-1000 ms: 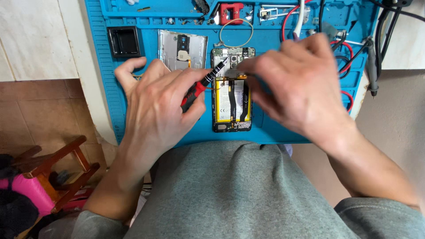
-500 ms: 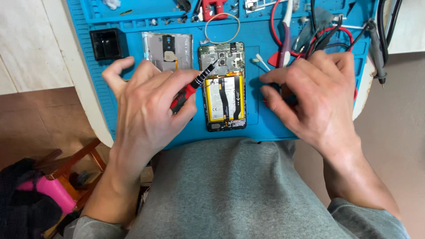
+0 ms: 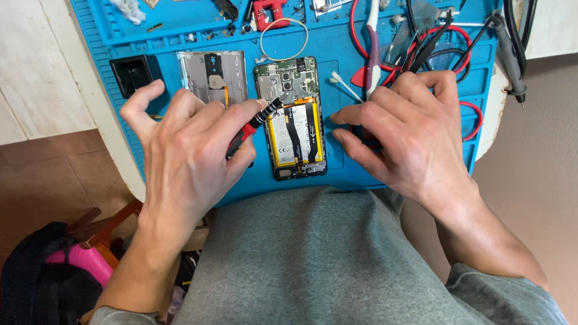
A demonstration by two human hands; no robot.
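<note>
left hand (image 3: 186, 150): fingers pinched round screwdriver (image 3: 256, 123), tip over opened phone (image 3: 295, 117)
right hand (image 3: 409, 129): spread loosely, holding nothing, fingertips on blue mat (image 3: 337, 45) just right of phone

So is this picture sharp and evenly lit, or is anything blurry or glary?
Head view: light is soft and even, with only faint shadows under the left hand and right hand; the opened phone and the screwdriver are crisp; no strong glare on the blue mat; the edges bend slightly, as with a wide lens.
</note>
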